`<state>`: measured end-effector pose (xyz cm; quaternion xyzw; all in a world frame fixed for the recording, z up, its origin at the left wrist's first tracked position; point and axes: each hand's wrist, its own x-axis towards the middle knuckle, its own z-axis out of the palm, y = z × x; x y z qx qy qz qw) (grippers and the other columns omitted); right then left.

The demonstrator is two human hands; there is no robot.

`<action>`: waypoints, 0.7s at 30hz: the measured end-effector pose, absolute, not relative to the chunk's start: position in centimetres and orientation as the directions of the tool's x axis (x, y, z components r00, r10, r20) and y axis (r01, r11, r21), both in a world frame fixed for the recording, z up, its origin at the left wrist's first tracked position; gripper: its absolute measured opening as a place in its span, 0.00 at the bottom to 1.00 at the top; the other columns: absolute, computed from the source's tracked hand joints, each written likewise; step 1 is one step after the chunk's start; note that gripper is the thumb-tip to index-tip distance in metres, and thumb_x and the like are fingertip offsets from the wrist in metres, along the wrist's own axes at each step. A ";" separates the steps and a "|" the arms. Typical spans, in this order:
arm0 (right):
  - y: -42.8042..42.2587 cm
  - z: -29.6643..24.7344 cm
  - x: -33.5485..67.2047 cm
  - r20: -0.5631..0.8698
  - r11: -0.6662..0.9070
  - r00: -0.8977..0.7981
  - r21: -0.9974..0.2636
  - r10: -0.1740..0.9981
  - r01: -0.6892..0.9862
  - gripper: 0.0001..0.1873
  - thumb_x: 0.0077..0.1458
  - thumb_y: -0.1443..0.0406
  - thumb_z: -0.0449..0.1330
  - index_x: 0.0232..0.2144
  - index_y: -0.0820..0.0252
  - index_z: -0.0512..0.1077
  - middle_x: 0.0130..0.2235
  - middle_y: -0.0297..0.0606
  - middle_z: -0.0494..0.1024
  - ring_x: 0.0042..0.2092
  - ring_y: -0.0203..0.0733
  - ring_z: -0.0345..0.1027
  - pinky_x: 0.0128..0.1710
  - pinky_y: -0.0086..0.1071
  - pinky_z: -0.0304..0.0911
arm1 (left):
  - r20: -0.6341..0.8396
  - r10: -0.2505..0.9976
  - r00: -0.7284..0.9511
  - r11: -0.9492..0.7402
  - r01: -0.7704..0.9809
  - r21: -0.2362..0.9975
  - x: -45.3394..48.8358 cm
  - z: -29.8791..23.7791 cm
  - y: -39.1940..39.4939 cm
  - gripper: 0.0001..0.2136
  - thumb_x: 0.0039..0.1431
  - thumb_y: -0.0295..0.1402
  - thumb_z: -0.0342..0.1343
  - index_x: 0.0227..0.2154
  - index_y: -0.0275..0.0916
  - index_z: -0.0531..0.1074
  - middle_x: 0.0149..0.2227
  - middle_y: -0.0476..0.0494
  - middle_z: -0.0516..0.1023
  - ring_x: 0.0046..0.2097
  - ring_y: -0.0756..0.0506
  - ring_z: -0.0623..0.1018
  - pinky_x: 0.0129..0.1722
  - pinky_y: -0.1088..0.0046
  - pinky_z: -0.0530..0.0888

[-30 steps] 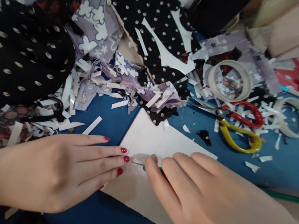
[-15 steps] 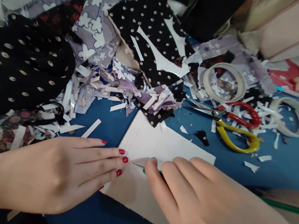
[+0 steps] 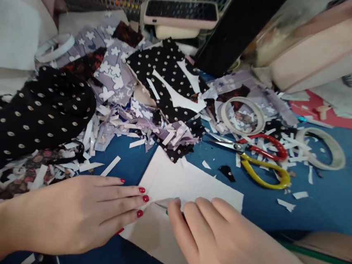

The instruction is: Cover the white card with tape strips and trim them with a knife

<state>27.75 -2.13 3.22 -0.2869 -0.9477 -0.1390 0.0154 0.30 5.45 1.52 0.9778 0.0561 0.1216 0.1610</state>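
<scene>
My left hand (image 3: 74,214) lies flat with its fingers stretched out, red-nailed tips pressing the left edge of a white sheet of paper (image 3: 183,181) on the blue table. My right hand (image 3: 223,239) rests on the same sheet, fingers curled down; a thin green-tipped tool (image 3: 170,203) peeks out beside the forefinger, and the grip on it is hidden. The fingertips of both hands nearly meet at a small translucent strip on the paper.
Red-and-yellow-handled scissors (image 3: 259,159) lie to the right of the paper. Two tape rolls (image 3: 243,115) (image 3: 323,147) sit nearby. Black dotted fabric (image 3: 34,116), purple flowered scraps (image 3: 114,77) and several white paper strips pile behind. A pink box (image 3: 318,56) stands far right.
The view has tilted up, showing more of the table's back. Both hands stay in place on the paper, almost unmoved.
</scene>
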 end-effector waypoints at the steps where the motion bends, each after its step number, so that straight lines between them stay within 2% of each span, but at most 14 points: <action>1: -2.2 3.0 27.7 0.127 0.791 -0.832 0.261 0.541 0.554 0.15 0.61 0.72 0.55 0.43 0.69 0.81 0.27 0.43 0.80 0.27 0.45 0.70 0.29 0.39 0.59 | 0.223 0.169 0.960 -0.935 0.085 0.344 0.3 1.4 5.3 0.19 0.80 0.28 0.43 0.55 0.35 0.80 0.61 0.41 0.81 0.62 0.44 0.81 0.71 0.68 0.69; 6: -2.4 2.0 27.4 0.189 0.770 -0.823 0.290 0.536 0.568 0.15 0.57 0.71 0.56 0.41 0.69 0.82 0.27 0.45 0.81 0.26 0.46 0.70 0.28 0.39 0.60 | 0.269 0.187 0.945 -0.940 0.092 0.328 0.3 1.1 5.1 0.19 0.80 0.29 0.42 0.52 0.35 0.81 0.58 0.43 0.83 0.59 0.46 0.82 0.71 0.71 0.66; 10: -2.0 2.2 27.1 0.221 0.768 -0.830 0.314 0.512 0.558 0.13 0.55 0.70 0.59 0.38 0.69 0.83 0.25 0.44 0.80 0.23 0.45 0.68 0.24 0.38 0.58 | 0.274 0.180 0.945 -0.951 0.095 0.294 0.3 1.3 5.2 0.20 0.80 0.28 0.42 0.51 0.36 0.82 0.56 0.43 0.85 0.58 0.46 0.83 0.69 0.72 0.69; 15: -1.5 2.4 27.1 0.233 0.784 -0.838 0.299 0.494 0.545 0.15 0.53 0.71 0.58 0.38 0.70 0.83 0.25 0.45 0.79 0.23 0.45 0.68 0.24 0.38 0.56 | 0.288 0.159 0.944 -0.964 0.086 0.251 0.7 1.8 5.6 0.20 0.80 0.28 0.41 0.49 0.36 0.82 0.55 0.44 0.86 0.55 0.47 0.84 0.65 0.73 0.72; 21: -1.1 1.1 27.3 0.310 0.753 -0.792 0.264 0.526 0.603 0.09 0.54 0.71 0.58 0.34 0.68 0.78 0.23 0.39 0.73 0.21 0.41 0.63 0.23 0.38 0.49 | 0.256 0.137 0.957 -0.966 0.072 0.249 0.8 2.7 6.0 0.18 0.79 0.28 0.43 0.50 0.37 0.81 0.54 0.45 0.86 0.55 0.48 0.85 0.62 0.75 0.75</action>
